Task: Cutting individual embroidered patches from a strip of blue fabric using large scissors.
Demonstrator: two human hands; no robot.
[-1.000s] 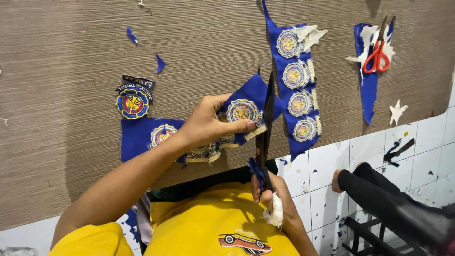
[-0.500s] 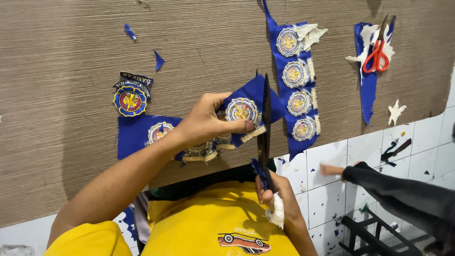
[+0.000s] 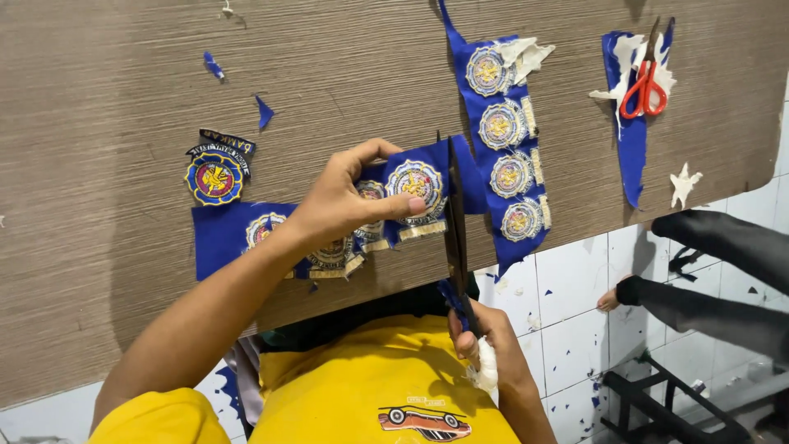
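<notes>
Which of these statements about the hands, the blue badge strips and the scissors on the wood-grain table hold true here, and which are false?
1. The left hand grips a blue fabric strip of round embroidered badges. True.
2. The right hand holds red-handled scissors. False: it holds dark-bladed scissors; the red-handled scissors lie apart on the wood-grain table.
3. A single cut-out badge lies left of the held strip. True.
4. The person wears a green shirt. False: the shirt is yellow.

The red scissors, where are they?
In the head view, the red scissors lie at the table's far right, on a blue fabric strip, right of the long strip of round badges.
</notes>
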